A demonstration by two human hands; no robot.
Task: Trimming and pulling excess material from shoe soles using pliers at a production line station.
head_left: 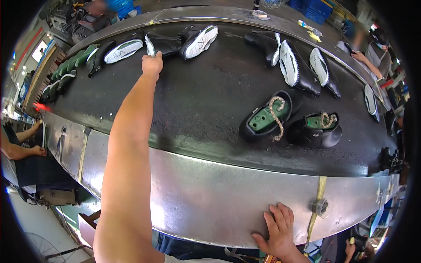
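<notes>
Black shoe (163,44) apparently gripped by left hand (152,65); right hand (277,230) flat on steel rim (210,197).

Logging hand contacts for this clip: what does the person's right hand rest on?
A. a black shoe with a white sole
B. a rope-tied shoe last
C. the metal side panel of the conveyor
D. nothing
C: the right hand lies flat on the metal side panel, below the belt.

Right of the grip, two black shoes on green lasts (266,119) with rope lie on the dark belt (206,96); white-soled shoes (289,63) rest beyond them.
</notes>
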